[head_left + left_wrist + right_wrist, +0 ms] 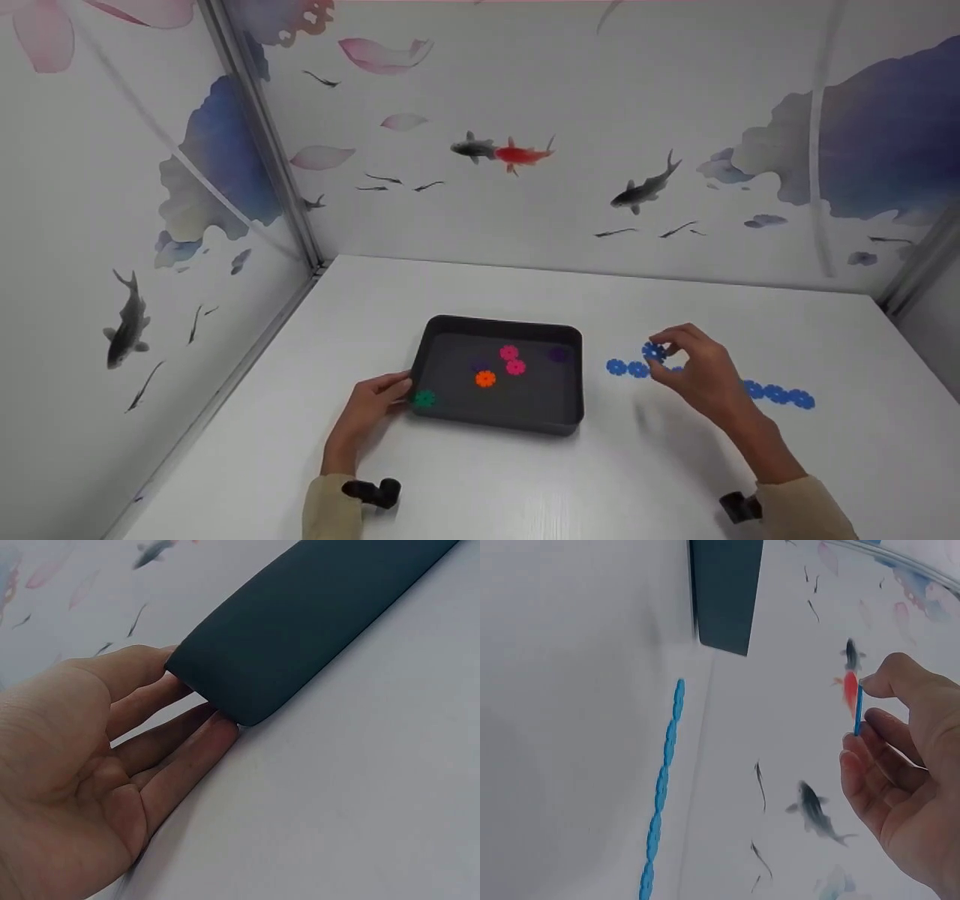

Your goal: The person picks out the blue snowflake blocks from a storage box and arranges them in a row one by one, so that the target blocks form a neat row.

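Observation:
At its left side, a dark grey rectangular tray (495, 427) is held by my left hand (373, 401). In the left wrist view the fingers (187, 757) meet the tray's outer wall (285, 630) at a corner. My right hand (705, 375) pinches a blue flower-shaped disc (653, 352) between thumb and fingertips, raised above the table. Seen edge-on in the right wrist view, that blue disc (859, 711) looks thin. A row of blue flower-shaped discs (776, 394) lies on the table under the right hand, which hides its middle part.
Inside the tray lie flower-shaped discs: a green one (424, 398), an orange one (485, 379), two pink ones (515, 367) and dark purple ones (558, 354). The white table (480, 487) meets printed panels (525, 225) at the back and a side panel (67, 262) at left.

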`<state>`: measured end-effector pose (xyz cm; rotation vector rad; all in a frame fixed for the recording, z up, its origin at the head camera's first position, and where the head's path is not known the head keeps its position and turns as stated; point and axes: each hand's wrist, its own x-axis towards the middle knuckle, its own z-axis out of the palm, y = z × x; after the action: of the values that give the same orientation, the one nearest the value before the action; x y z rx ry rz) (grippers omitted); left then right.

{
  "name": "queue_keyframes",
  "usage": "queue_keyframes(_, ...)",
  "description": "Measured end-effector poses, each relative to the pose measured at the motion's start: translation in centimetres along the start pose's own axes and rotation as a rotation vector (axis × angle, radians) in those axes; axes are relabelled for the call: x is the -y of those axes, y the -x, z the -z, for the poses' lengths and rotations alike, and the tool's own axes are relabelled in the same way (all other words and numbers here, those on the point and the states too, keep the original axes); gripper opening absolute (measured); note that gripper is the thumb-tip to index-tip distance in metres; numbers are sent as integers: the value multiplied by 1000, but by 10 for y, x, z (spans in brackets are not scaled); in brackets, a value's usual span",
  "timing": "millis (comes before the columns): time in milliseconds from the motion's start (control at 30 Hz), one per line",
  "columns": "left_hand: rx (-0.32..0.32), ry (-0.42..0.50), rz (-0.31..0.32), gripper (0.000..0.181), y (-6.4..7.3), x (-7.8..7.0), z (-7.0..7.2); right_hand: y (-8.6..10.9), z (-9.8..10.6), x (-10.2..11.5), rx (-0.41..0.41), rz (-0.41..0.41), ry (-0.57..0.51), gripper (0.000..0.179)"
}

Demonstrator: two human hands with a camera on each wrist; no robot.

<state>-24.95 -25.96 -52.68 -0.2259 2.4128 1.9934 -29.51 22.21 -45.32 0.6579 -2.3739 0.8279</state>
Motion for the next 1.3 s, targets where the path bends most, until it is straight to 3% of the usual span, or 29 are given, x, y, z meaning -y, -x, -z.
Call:
queue_keyframes(133, 4, 6, 0, 43, 2, -2, 0, 9, 22, -16, -19, -5, 72, 35)
queue_keyframes(367, -9, -17, 3, 40, 3, -1, 1, 23, 57, -49, -6, 63, 212, 39)
queue_keyframes(500, -8, -12, 5, 40, 3, -1, 0, 35, 72, -71, 15, 35, 238, 37)
queue_keyframes(767, -12, -10, -2, 38, 3, -3, -1, 60, 103, -114, 122, -191, 256, 33)
queue_keyframes(1067, -1, -27, 4, 41, 2, 0, -1, 75, 118, -154, 250, -461, 266, 35)
queue_keyframes(1300, -13, -34, 6, 40, 1, -1, 0, 77, 124, -177, 326, -583, 251, 40)
